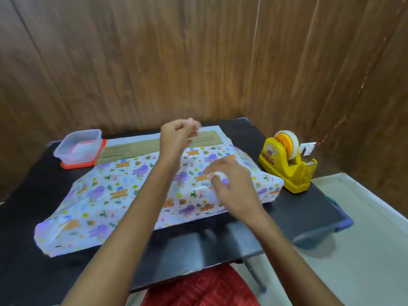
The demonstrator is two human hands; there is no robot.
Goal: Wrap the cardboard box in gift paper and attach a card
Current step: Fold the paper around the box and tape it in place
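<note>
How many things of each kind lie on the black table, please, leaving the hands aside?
Box: 1
Gift paper: 1
Clear tub: 1
Red lid: 1
Tape dispenser: 1
Small white piece behind the dispenser, too small to identify: 1
Total: 6

Right hand [229, 186] on gift paper [99, 195]

Clear tub [77, 146] sits on a red lid [75, 165] at the far left of the black table [298, 208], and a yellow tape dispenser [287, 164] stands far right. Wood wall [198, 51] behind.
</note>
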